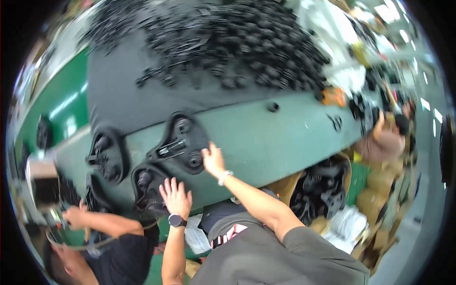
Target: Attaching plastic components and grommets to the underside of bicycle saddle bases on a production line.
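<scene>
Right hand (214, 160) at the rim of a black triangular shell (186, 143), its grip unclear, left hand (176, 199) by a second shell (147, 189), fingers spread, green surface (266, 137).

The triangular shell (197, 137) beside the right hand (213, 159) looks like matt plastic; its rods (174, 147) shine like metal. Near the left hand (177, 197), a second shell (156, 187) is also matt. Around both hands, the tabletop (266, 137) seems smooth, slightly glossy. The mat (137, 92) ahead of them looks matt, like cloth.
</scene>
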The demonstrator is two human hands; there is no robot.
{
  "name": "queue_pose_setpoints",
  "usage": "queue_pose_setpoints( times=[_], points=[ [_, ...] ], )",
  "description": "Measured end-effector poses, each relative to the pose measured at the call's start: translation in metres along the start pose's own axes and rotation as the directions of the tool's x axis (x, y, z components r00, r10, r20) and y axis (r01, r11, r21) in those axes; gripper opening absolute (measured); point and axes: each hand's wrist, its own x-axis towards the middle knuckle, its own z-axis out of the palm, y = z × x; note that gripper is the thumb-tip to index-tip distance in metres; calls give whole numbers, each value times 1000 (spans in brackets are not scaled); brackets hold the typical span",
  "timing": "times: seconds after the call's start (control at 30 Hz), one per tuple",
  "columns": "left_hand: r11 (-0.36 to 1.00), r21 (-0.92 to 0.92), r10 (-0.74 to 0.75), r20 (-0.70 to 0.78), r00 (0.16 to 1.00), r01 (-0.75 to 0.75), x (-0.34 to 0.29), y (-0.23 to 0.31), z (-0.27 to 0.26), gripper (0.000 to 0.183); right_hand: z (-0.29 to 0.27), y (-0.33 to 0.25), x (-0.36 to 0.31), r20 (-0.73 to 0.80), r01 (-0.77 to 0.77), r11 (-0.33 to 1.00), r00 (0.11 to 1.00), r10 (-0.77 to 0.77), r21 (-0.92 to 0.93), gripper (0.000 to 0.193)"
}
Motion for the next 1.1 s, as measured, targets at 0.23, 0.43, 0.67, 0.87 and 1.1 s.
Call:
queue_pose_setpoints(
  times=[0.23, 0.43, 0.67, 0.87, 1.1],
  points=[
    [952, 203, 190, 194, 962, -229, -34, -18, 28, 39, 36, -41, -50, 134, -184, 964, 978, 160, 193, 56],
    [920, 304, 156, 295, 943, -247, -41, 29, 28, 43, -36, 48, -65, 247, -42, 903, 966, -72, 428, 40],
    [793, -181, 608, 274, 745, -581, -16, 213, 43, 30, -312, 383, -151, -815, -25, 961, 524, 247, 275, 28],
    [575, -342, 792, 458, 403, -743, -19, 410, 72, 27, -459, 628, -225, -34, 361, -41, 199, 979, 932, 113],
    [496, -509, 865, 361, 349, -704, -51, 594, 169, 69, -447, 569, -207, -103, 560, -83, 293, 951, 825, 21]
  ],
)
